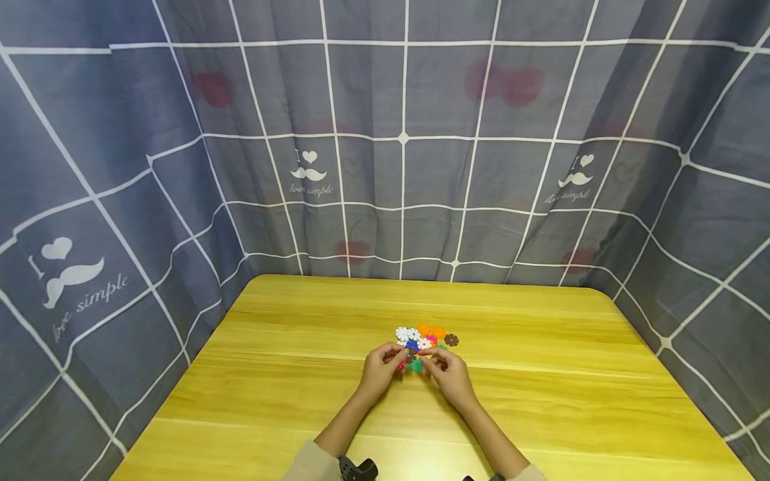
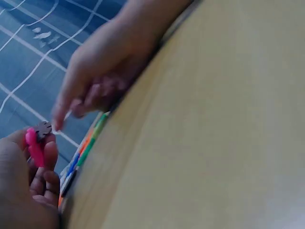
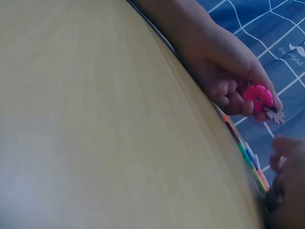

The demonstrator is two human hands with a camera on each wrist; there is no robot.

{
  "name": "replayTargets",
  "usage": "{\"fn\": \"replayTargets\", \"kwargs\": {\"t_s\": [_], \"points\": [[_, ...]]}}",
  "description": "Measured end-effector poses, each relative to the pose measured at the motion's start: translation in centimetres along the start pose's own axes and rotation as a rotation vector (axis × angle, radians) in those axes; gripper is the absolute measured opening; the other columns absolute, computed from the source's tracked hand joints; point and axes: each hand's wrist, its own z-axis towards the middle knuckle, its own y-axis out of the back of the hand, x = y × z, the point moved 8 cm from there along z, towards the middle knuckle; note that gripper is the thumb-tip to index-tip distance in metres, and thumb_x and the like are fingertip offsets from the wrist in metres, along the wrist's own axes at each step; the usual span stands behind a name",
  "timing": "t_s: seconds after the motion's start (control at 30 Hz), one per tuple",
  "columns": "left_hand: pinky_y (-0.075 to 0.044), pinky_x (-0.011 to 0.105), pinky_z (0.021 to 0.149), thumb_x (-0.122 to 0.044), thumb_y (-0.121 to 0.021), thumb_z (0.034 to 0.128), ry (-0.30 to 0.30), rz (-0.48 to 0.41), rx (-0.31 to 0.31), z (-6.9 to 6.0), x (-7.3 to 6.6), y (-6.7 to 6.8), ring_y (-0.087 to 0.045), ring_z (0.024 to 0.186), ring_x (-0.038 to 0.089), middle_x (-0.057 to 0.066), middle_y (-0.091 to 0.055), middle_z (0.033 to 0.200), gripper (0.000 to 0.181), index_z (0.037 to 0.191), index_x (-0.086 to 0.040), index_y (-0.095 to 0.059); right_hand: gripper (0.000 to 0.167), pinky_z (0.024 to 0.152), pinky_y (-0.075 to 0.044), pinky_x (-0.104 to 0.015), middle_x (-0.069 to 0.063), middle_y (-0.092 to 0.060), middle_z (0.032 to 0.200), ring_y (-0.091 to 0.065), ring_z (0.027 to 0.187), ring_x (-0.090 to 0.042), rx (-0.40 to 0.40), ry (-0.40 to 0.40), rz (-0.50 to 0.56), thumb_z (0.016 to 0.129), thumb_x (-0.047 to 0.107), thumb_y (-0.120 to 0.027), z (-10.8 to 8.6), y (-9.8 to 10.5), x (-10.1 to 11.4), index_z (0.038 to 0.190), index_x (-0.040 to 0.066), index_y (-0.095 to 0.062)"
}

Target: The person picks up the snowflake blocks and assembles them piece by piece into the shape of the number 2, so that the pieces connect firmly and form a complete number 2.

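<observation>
My left hand pinches a pink notched disc joined to a brown one; the brown disc also shows at its fingertips in the head view. Facing it, my right hand has its index finger and thumb bent toward the brown disc. In the left wrist view the right hand is just above the discs, its fingertip close to the brown edge. A small pale patch shows by that fingertip; whether the fingers hold anything is unclear.
Beyond and beneath the hands, white discs, orange discs, blue, green and pink ones lie clustered on the wooden table. A brown disc lies at the cluster's right. A checked curtain surrounds the table's back and sides.
</observation>
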Motion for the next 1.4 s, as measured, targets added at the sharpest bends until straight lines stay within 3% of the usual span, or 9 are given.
{"fn": "replayTargets", "kwargs": {"t_s": [0.1,0.2,0.3,0.4,0.5,0.9,1.03,1.23,1.4], "points": [[-0.049,0.024,0.055,-0.009,-0.059,0.0908,0.104,-0.132,-0.025,0.2,0.7,0.4,-0.055,0.062,0.016,0.033,-0.058,0.085,0.021,0.092,0.012,-0.061,0.023,0.043,-0.034,-0.019,0.008,-0.048,0.059,-0.037,0.049,-0.002,-0.018,0.097,-0.266,0.083,0.021,-0.070,-0.1,-0.1,0.7,0.102,0.008,-0.070],[-0.042,0.019,0.052,-0.009,-0.058,0.0910,0.142,-0.199,-0.014,0.2,1.1,0.5,-0.049,0.059,0.012,0.041,-0.050,0.084,0.023,0.092,0.014,-0.059,0.030,0.046,-0.034,-0.019,0.014,-0.042,0.061,-0.034,0.051,-0.001,0.006,0.152,-0.456,0.079,0.023,-0.073,-0.1,-0.7,1.0,0.105,0.007,-0.069],[-0.038,0.018,0.051,-0.009,-0.059,0.0905,0.142,-0.222,0.006,0.3,1.2,0.4,-0.045,0.057,0.011,0.037,-0.047,0.075,0.025,0.091,0.016,-0.057,0.031,0.046,-0.034,-0.018,0.013,-0.041,0.063,-0.034,0.052,0.000,0.030,0.165,-0.544,0.078,0.024,-0.075,-0.2,-1.1,1.1,0.104,0.008,-0.070],[-0.036,0.019,0.051,-0.009,-0.059,0.0906,0.136,-0.224,0.019,0.3,1.2,0.4,-0.044,0.056,0.011,0.018,-0.049,0.068,0.026,0.090,0.017,-0.056,0.027,0.048,-0.035,-0.019,0.010,-0.044,0.065,-0.036,0.055,-0.002,0.030,0.160,-0.550,0.076,0.022,-0.076,-0.1,-1.1,1.2,0.100,0.010,-0.070],[-0.036,0.019,0.051,-0.008,-0.058,0.0907,0.131,-0.222,0.020,0.4,1.1,0.4,-0.043,0.056,0.011,0.007,-0.050,0.068,0.026,0.088,0.017,-0.055,0.024,0.052,-0.037,-0.020,0.007,-0.047,0.070,-0.039,0.060,-0.004,0.019,0.159,-0.526,0.075,0.022,-0.077,-0.1,-0.9,1.4,0.095,0.011,-0.069],[-0.033,0.019,0.050,-0.005,-0.057,0.0903,0.134,-0.189,0.013,0.4,1.0,0.4,-0.040,0.054,0.013,0.003,-0.046,0.063,0.023,0.087,0.017,-0.054,0.029,0.063,-0.044,-0.026,0.007,-0.052,0.079,-0.048,0.070,-0.008,0.033,0.118,-0.382,0.072,0.017,-0.080,-0.1,-0.5,0.9,0.091,0.013,-0.059],[-0.033,0.019,0.049,-0.006,-0.056,0.0913,0.134,-0.184,0.010,0.2,0.9,0.5,-0.039,0.053,0.012,0.004,-0.045,0.062,0.023,0.085,0.016,-0.053,0.023,0.052,-0.045,-0.022,0.006,-0.058,0.073,-0.051,0.059,-0.008,0.005,0.121,-0.193,0.077,0.014,-0.075,-0.4,-0.3,0.8,0.091,0.011,-0.056],[-0.031,0.020,0.049,-0.004,-0.053,0.0921,0.146,-0.211,0.005,0.1,0.8,0.4,-0.038,0.052,0.011,0.005,-0.049,0.065,0.023,0.086,0.019,-0.049,0.019,0.055,-0.054,-0.037,-0.019,-0.066,0.079,-0.063,0.062,-0.036,-0.029,0.071,0.192,0.083,0.001,-0.065,-0.7,-0.1,1.6,0.100,-0.007,-0.061],[-0.030,0.018,0.046,-0.005,-0.051,0.0933,0.160,-0.219,0.023,0.0,0.9,0.2,-0.038,0.050,0.009,0.008,-0.051,0.066,0.025,0.087,0.018,-0.046,0.013,0.058,-0.053,-0.043,-0.027,-0.064,0.080,-0.062,0.065,-0.043,-0.053,0.097,0.220,0.082,-0.008,-0.063,-1.0,0.2,3.6,0.094,-0.014,-0.062]]}}
